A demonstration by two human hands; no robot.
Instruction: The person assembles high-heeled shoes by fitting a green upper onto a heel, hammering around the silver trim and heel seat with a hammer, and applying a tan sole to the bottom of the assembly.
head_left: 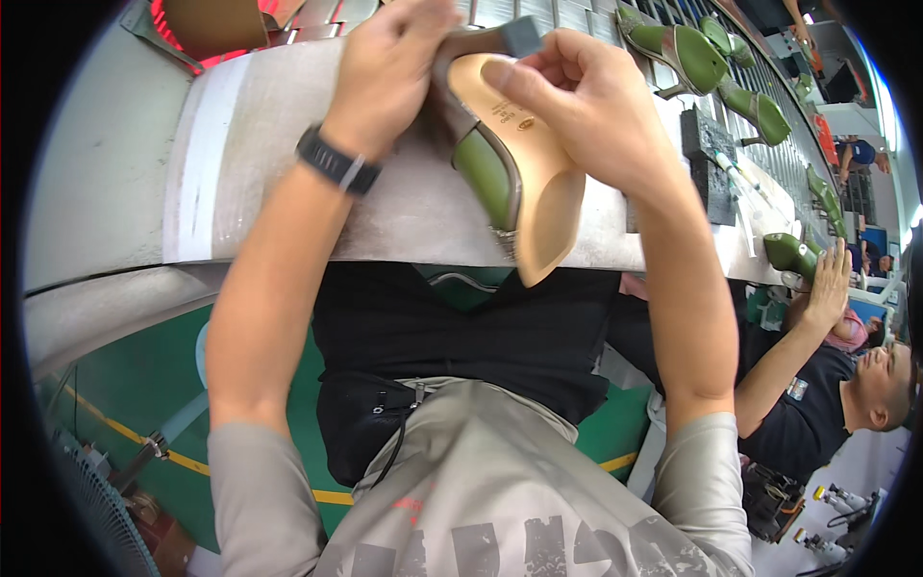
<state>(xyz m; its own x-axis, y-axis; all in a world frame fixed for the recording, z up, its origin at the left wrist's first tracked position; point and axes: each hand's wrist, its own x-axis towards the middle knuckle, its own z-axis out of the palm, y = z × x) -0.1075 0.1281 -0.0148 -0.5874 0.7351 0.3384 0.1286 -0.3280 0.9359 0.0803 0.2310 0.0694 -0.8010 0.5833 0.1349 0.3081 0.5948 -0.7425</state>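
A green heeled mule (486, 181) is tilted over the bench edge, its tan insole (519, 144) facing me. The insole's broad lower end sticks out past the green upper. My right hand (591, 101) is closed on the shoe's upper end, thumb pressed on the insole and fingers curled behind. My left hand (394, 72), blurred by motion, is closed beside the same end. From its fingers a grey block-ended piece (490, 40) reaches toward my right hand. It looks like a small hammer, but the blur hides its exact kind.
Below the shoe is a worn pale bench (279, 183). Several green heeled shoes (678, 56) stand on the roller conveyor beyond. A black block (707, 163) sits right of my right forearm. Further right, a co-worker's hand (829, 284) is near another green shoe (793, 253). A red-glowing unit (183, 38) is at the upper left.
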